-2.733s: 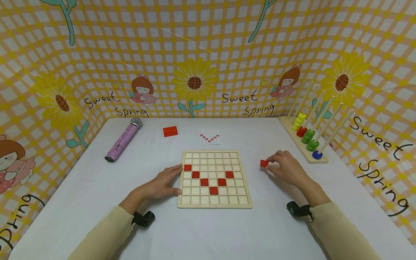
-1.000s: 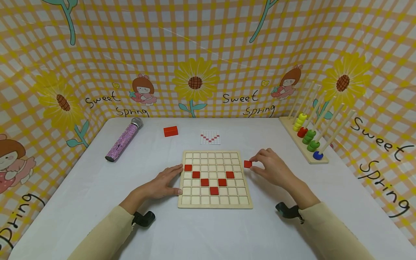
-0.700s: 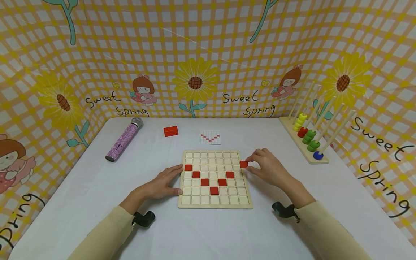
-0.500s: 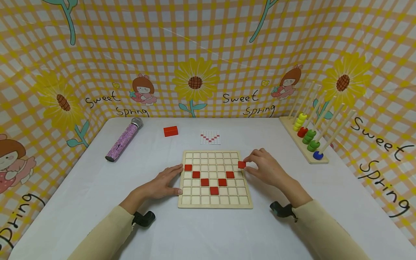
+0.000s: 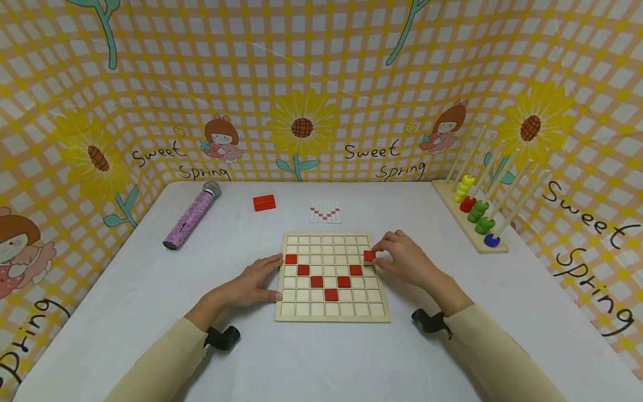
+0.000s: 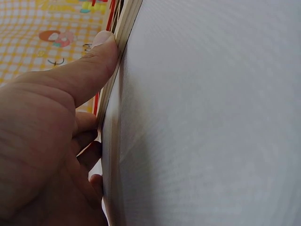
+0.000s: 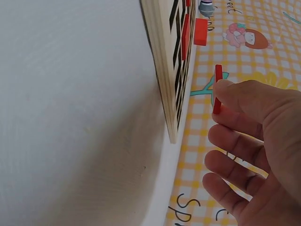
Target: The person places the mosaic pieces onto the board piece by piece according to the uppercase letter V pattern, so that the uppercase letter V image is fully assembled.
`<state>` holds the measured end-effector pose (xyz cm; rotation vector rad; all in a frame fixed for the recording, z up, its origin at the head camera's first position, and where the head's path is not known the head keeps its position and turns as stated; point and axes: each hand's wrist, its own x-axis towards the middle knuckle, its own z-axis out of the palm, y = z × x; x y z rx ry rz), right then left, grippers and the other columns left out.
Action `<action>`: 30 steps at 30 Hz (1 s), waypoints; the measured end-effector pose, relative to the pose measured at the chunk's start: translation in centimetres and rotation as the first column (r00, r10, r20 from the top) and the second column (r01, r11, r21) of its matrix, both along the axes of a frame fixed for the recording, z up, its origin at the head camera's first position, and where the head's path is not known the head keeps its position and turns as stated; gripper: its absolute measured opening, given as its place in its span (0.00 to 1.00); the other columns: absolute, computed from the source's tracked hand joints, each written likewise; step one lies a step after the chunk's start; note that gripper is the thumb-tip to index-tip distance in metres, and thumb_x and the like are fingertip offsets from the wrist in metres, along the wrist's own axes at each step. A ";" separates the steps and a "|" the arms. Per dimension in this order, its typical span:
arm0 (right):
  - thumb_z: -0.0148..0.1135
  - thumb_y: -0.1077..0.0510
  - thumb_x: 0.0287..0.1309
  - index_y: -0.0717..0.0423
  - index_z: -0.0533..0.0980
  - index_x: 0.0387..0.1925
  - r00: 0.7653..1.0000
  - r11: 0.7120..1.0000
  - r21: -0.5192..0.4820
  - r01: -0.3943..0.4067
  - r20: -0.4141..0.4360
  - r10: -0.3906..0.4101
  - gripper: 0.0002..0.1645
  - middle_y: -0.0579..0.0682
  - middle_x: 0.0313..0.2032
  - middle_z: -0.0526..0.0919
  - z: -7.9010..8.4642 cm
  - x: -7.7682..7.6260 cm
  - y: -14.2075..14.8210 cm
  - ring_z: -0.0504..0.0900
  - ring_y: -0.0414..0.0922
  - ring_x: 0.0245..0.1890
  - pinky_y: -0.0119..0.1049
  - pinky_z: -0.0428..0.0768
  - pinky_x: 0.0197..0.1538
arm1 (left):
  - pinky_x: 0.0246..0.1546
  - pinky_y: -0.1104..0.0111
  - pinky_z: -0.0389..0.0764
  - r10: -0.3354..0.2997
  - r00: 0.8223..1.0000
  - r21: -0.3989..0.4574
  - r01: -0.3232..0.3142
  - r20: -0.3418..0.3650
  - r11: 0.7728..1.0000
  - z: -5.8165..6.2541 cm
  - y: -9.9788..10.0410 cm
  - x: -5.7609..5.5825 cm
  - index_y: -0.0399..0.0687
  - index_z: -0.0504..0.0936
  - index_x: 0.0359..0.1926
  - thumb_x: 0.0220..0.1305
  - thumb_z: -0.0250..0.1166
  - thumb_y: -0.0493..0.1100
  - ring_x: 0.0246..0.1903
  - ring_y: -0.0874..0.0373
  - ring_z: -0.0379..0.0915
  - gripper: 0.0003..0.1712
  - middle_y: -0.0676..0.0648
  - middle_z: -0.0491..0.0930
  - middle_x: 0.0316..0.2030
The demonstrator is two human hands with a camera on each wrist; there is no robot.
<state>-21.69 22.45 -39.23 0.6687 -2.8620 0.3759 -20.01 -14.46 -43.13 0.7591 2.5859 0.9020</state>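
A square wooden grid board lies on the white table, with several red square tiles set in a V-like line. My left hand rests at the board's left edge, thumb and fingertips touching it. My right hand pinches one thin red tile between thumb and forefinger. In the head view that tile is over the right edge of the grid, up and right of the nearest placed tile. The right wrist view shows it raised off the board, its other fingers loosely bent.
Behind the board lie a small printed pattern card and a red block. A glittery pink microphone lies at the back left. A wooden peg abacus with coloured beads stands at the back right, near the cloth wall.
My right hand has carried the red tile leftward from the table beside the board to over the grid's right edge. The left hand has stayed at the board's edge.
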 end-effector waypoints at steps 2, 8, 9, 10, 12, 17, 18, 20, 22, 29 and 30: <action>0.69 0.56 0.50 0.55 0.83 0.38 1.000 1.000 0.005 0.003 0.005 -0.003 0.12 0.50 0.39 0.80 -0.1 -0.2 0.0 0.72 0.48 0.43 0.45 0.75 0.45 | 0.70 0.43 0.46 -0.001 1.000 -0.002 0.001 0.000 1.000 0.0 0.0 0.0 0.44 0.52 0.73 0.57 0.66 0.53 0.73 0.43 0.40 0.49 0.46 0.46 0.75; 0.69 0.56 0.50 0.55 0.84 0.38 1.000 1.000 0.010 0.001 0.005 -0.001 0.11 0.50 0.38 0.81 -0.5 -0.5 0.0 0.72 0.48 0.41 0.42 0.75 0.43 | 0.70 0.43 0.47 -0.001 1.000 -0.005 0.000 -0.008 1.000 0.1 -0.1 0.0 0.43 0.52 0.73 0.57 0.67 0.52 0.73 0.43 0.40 0.49 0.45 0.46 0.75; 0.69 0.56 0.50 0.55 0.84 0.37 1.000 1.000 0.010 -0.003 0.002 0.003 0.11 0.50 0.38 0.81 -0.5 -0.6 0.0 0.72 0.47 0.40 0.42 0.75 0.42 | 0.70 0.43 0.47 -0.001 1.000 -0.004 0.001 -0.009 1.000 0.0 -0.1 0.0 0.43 0.52 0.73 0.57 0.67 0.52 0.73 0.43 0.40 0.49 0.45 0.46 0.74; 0.69 0.56 0.50 0.55 0.84 0.37 1.000 1.000 0.009 -0.006 0.000 0.006 0.11 0.50 0.37 0.81 -0.6 -0.6 0.0 0.72 0.47 0.40 0.41 0.75 0.42 | 0.70 0.42 0.47 -0.003 1.000 -0.002 0.003 -0.012 1.000 0.0 -0.1 -0.1 0.42 0.52 0.73 0.57 0.67 0.52 0.73 0.42 0.40 0.49 0.45 0.46 0.74; 0.69 0.56 0.50 0.55 0.84 0.37 1.000 1.000 0.009 -0.009 -0.003 0.009 0.11 0.50 0.37 0.81 -0.8 -0.7 0.0 0.72 0.47 0.39 0.40 0.75 0.41 | 0.70 0.42 0.46 -0.005 1.000 -0.004 0.005 -0.016 1.000 0.0 -0.1 0.0 0.42 0.52 0.72 0.58 0.66 0.52 0.73 0.42 0.40 0.49 0.45 0.46 0.74; 0.69 0.56 0.50 0.55 0.84 0.36 1.000 1.000 0.009 -0.021 0.003 0.021 0.11 0.50 0.36 0.81 -1.0 -1.0 0.1 0.72 0.47 0.38 0.40 0.74 0.40 | 0.70 0.43 0.45 -0.008 1.000 -0.011 0.008 -0.016 1.000 0.0 -0.1 0.0 0.42 0.52 0.73 0.58 0.66 0.52 0.73 0.43 0.40 0.48 0.45 0.46 0.74; 0.69 0.56 0.50 0.55 0.84 0.36 1.000 1.000 0.009 -0.024 0.003 0.024 0.11 0.50 0.36 0.81 -1.0 -1.0 0.1 0.72 0.47 0.38 0.40 0.74 0.39 | 0.70 0.43 0.45 -0.008 1.000 -0.011 0.008 -0.015 1.000 0.0 -0.1 0.0 0.42 0.52 0.73 0.58 0.66 0.52 0.73 0.43 0.40 0.48 0.45 0.46 0.74; 0.69 0.56 0.50 0.55 0.84 0.36 0.999 0.999 0.011 -0.032 0.002 0.032 0.11 0.50 0.36 0.81 -1.1 -1.1 0.1 0.72 0.47 0.38 0.40 0.74 0.39 | 0.70 0.44 0.45 -0.008 1.000 -0.011 0.008 -0.013 1.000 0.1 0.0 0.0 0.43 0.52 0.73 0.58 0.66 0.52 0.73 0.43 0.39 0.48 0.45 0.46 0.75; 0.69 0.56 0.50 0.55 0.84 0.36 0.999 0.999 0.016 -0.039 0.002 0.039 0.11 0.50 0.36 0.81 -1.1 -1.2 0.1 0.72 0.47 0.37 0.40 0.74 0.39 | 0.70 0.44 0.45 -0.008 1.000 -0.010 0.008 -0.012 1.000 0.1 0.1 0.0 0.43 0.52 0.73 0.58 0.66 0.52 0.74 0.43 0.39 0.48 0.46 0.46 0.75; 0.69 0.56 0.50 0.56 0.84 0.37 0.999 0.999 0.028 -0.043 0.025 0.043 0.11 0.51 0.37 0.81 -1.2 -1.4 0.1 0.72 0.47 0.38 0.40 0.74 0.40 | 0.70 0.43 0.46 -0.004 1.000 -0.009 0.004 -0.011 1.000 0.0 0.1 0.0 0.43 0.52 0.73 0.58 0.66 0.52 0.73 0.43 0.40 0.49 0.45 0.46 0.75; 0.69 0.56 0.50 0.56 0.84 0.37 0.999 0.999 0.027 -0.044 0.029 0.043 0.11 0.51 0.37 0.81 -1.3 -1.5 0.1 0.72 0.47 0.38 0.40 0.74 0.40 | 0.70 0.43 0.46 -0.003 1.000 -0.009 0.003 -0.009 1.000 0.0 0.1 0.0 0.44 0.52 0.73 0.57 0.66 0.52 0.73 0.43 0.40 0.49 0.46 0.46 0.75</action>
